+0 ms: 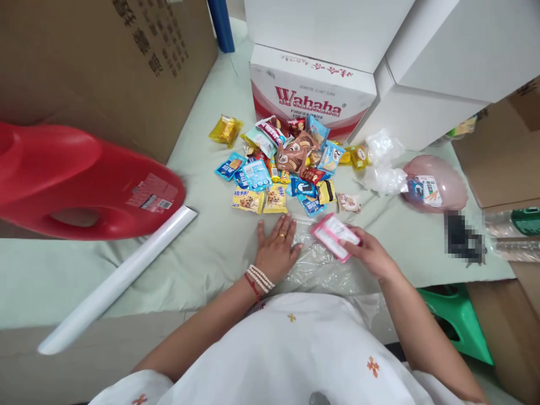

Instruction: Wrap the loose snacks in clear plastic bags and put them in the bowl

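The right hand [368, 251] pinches a flat, pink-edged white packet [332, 235]. The left hand [275, 250] lies spread against clear, crinkled plastic [314, 264].

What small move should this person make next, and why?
Probably lower the pink-edged packet onto the clear plastic, since the right hand holds it over that plastic and the left hand lies spread at its edge, seemingly steadying it.

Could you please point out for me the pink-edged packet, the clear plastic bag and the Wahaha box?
Pink-edged packet [330, 234]: head view, on its pale face.
Clear plastic bag [316, 273]: head view, on its crinkled sheet.
Wahaha box [311, 97]: head view, on its front panel.
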Action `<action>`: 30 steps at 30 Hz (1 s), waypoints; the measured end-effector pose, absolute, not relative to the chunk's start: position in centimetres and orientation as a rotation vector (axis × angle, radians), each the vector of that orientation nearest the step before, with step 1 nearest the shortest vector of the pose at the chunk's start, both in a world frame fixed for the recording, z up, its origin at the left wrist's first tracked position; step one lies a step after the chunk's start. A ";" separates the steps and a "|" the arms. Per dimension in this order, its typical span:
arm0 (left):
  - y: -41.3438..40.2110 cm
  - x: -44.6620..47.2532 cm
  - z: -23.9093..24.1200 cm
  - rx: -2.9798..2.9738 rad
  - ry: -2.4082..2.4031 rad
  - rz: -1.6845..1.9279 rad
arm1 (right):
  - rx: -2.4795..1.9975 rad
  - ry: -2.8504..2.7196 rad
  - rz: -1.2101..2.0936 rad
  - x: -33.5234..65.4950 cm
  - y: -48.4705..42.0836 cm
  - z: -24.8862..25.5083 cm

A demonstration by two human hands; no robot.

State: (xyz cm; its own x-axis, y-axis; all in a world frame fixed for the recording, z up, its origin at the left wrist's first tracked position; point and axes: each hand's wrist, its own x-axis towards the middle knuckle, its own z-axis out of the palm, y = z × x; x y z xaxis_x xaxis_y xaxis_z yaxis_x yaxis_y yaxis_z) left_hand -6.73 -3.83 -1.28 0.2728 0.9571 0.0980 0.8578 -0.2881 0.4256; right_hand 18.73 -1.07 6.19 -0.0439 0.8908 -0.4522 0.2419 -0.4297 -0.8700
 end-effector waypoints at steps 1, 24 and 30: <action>-4.0 -6.8 -1.2 2.249 1.699 0.466 | -1.763 -1.111 1.360 20.4 -1.2 5.4; -8.0 -12.9 0.5 2.530 0.970 0.743 | -1.449 -2.451 0.686 20.0 -2.9 6.9; -7.9 -14.6 -0.7 2.466 0.913 0.631 | -1.291 -2.390 0.696 23.2 -10.9 2.2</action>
